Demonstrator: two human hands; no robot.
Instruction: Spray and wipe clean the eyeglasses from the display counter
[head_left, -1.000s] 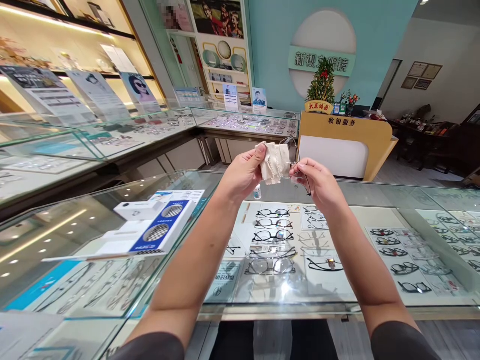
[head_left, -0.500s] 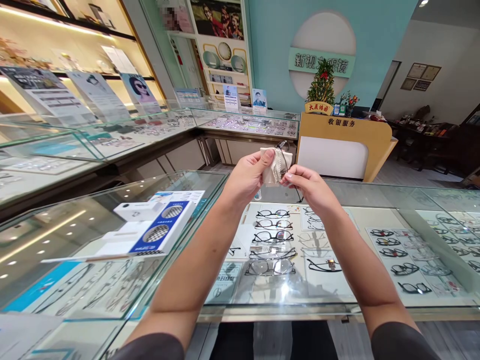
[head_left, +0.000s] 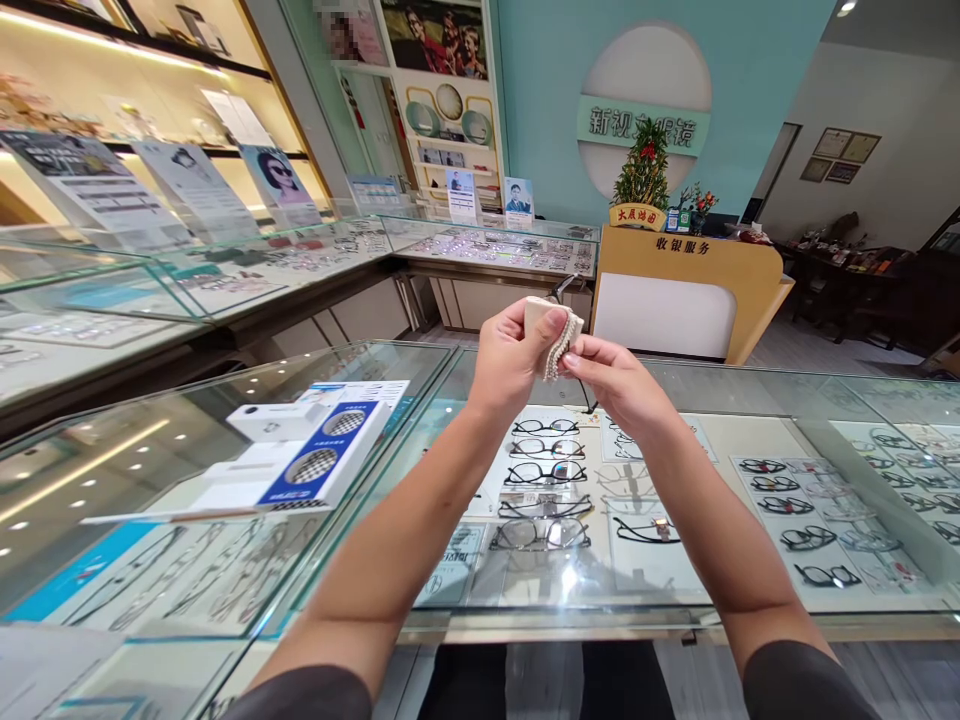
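Observation:
My left hand (head_left: pixel 514 350) is closed around a folded cream cloth (head_left: pixel 553 335) with a zigzag edge, the thumb pressing on its front. Behind and beneath the cloth is a pair of dark-framed eyeglasses (head_left: pixel 561 288); one temple sticks up above the cloth and the other hangs below. The lenses are mostly hidden by cloth and fingers. My right hand (head_left: pixel 606 375) pinches the eyeglasses at the right side of the cloth, thumb and forefinger together. Both hands are raised above the glass counter.
Under my arms is a glass display case (head_left: pixel 731 425) with rows of eyeglass frames (head_left: pixel 547 473). A blue and white box (head_left: pixel 322 458) lies to the left. Farther back are another showcase (head_left: pixel 495 250) and a yellow and white cashier desk (head_left: pixel 675 300) with a plant (head_left: pixel 643 175).
My left hand has shifted slightly right and turned, folding the cloth over so its zigzag edge slants. The eyeglasses have turned with it. My right hand keeps its pinch almost in place.

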